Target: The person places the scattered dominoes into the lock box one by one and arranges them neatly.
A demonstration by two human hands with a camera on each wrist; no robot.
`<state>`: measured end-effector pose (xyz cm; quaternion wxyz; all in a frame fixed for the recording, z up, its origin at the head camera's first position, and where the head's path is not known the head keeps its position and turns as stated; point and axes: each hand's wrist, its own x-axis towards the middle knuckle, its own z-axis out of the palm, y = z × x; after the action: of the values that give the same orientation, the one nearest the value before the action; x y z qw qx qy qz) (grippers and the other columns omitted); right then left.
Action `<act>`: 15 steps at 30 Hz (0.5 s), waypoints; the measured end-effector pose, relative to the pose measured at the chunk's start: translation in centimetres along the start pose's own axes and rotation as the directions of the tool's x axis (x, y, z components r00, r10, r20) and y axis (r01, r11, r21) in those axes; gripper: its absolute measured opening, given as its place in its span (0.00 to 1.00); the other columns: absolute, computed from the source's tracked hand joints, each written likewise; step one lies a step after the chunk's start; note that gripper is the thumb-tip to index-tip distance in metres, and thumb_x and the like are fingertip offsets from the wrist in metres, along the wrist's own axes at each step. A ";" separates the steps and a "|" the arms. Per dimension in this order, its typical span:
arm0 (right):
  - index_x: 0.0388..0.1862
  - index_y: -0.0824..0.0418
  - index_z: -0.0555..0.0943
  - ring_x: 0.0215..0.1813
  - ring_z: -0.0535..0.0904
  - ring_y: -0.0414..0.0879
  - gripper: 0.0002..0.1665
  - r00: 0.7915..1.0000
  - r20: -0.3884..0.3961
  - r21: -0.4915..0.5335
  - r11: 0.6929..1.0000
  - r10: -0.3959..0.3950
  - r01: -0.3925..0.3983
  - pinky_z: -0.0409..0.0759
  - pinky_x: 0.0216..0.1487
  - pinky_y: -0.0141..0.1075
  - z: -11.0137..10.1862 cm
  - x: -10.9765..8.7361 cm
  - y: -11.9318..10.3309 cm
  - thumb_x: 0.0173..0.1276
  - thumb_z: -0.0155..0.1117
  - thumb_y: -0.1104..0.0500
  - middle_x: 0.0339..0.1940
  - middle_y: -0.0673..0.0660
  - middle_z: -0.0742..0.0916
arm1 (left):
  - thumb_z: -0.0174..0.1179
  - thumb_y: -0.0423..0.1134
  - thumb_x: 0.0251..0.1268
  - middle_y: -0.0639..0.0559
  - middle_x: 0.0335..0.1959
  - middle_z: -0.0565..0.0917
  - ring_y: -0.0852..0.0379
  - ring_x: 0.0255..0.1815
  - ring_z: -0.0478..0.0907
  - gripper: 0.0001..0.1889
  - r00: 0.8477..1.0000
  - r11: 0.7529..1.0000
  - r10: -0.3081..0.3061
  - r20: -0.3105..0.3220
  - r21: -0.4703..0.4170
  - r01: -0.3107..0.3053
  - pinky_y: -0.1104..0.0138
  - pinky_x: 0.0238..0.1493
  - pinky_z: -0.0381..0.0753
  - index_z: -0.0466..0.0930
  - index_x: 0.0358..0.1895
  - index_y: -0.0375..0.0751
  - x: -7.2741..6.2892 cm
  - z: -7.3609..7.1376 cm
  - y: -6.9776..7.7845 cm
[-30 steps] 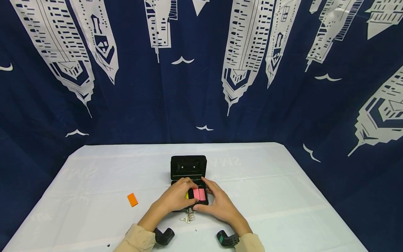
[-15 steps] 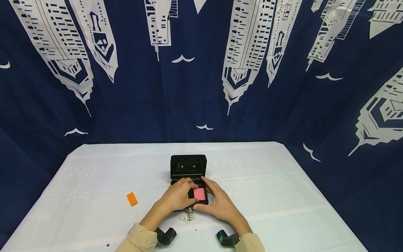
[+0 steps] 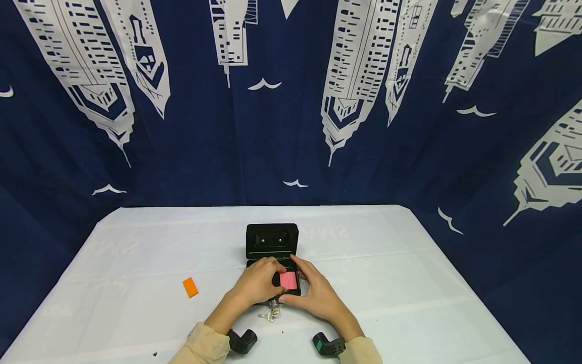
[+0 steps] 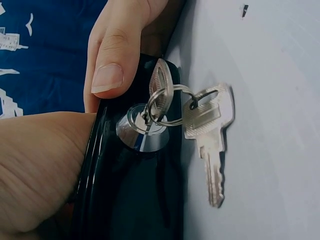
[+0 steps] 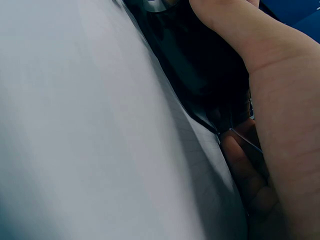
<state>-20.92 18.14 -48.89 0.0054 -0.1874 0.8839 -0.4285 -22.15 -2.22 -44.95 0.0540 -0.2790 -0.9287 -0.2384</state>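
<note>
An open black cash box (image 3: 272,240) stands on the table with its lid tipped back. Two pink rectangular blocks (image 3: 288,280) lie side by side in its right part. Reaching in from the left, my left hand (image 3: 260,280) pinches the left pink block between thumb and fingertips. My right hand (image 3: 313,293) grips the right end of the box, its thumb along the front and its fingers around the side. In the left wrist view a silver lock (image 4: 142,130) shows on the box front, one key in it and a second key (image 4: 209,132) hanging from the ring.
An orange rectangular block (image 3: 190,287) lies on the white table (image 3: 136,313), left of the box. A small dark speck (image 3: 155,354) sits near the front edge. Behind the table hangs a dark blue cloth (image 3: 273,131) printed with white buildings.
The left pink block has slid slightly right, against the other one. My left hand and wrist have shifted a little right, and a yellow patch beside the fingers is now hidden. The right hand stays put.
</note>
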 end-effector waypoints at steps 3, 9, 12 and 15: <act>0.82 0.44 0.61 0.69 0.79 0.49 0.62 1.000 0.001 0.002 1.000 0.001 -0.001 0.77 0.69 0.50 0.0 0.0 0.0 0.53 0.80 0.33 0.78 0.51 0.71 | 0.79 0.41 0.54 0.48 0.45 0.86 0.46 0.53 0.83 0.21 1.000 1.000 -0.010 0.007 0.002 0.010 0.51 0.56 0.84 0.89 0.50 0.37 0.0 0.0 0.0; 0.82 0.42 0.61 0.69 0.79 0.49 0.62 1.000 -0.001 0.003 1.000 0.006 -0.006 0.76 0.70 0.50 -0.1 -0.1 0.0 0.52 0.80 0.32 0.78 0.50 0.71 | 0.80 0.41 0.52 0.47 0.46 0.86 0.45 0.54 0.83 0.22 1.000 1.000 -0.012 0.010 -0.005 0.012 0.50 0.55 0.84 0.89 0.50 0.36 0.0 -0.1 0.1; 0.82 0.43 0.61 0.69 0.79 0.49 0.62 1.000 0.001 0.007 1.000 -0.003 0.003 0.76 0.70 0.50 0.0 -0.1 0.0 0.53 0.80 0.32 0.78 0.50 0.71 | 0.80 0.41 0.52 0.47 0.46 0.86 0.45 0.54 0.83 0.22 1.000 1.000 -0.010 0.014 -0.008 0.010 0.50 0.55 0.84 0.88 0.50 0.36 0.0 -0.1 0.0; 0.83 0.45 0.61 0.68 0.79 0.50 0.62 1.000 0.000 0.012 1.000 -0.017 0.017 0.77 0.69 0.50 -0.1 -0.1 -0.1 0.54 0.80 0.33 0.78 0.51 0.71 | 0.79 0.40 0.53 0.47 0.47 0.86 0.46 0.54 0.83 0.22 1.000 1.000 -0.011 0.017 -0.019 0.011 0.50 0.56 0.84 0.88 0.51 0.36 -0.1 -0.1 0.0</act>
<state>-20.86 18.17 -48.80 0.0028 -0.1950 0.8796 -0.4338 -22.12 -2.32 -44.93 0.0420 -0.2765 -0.9282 -0.2453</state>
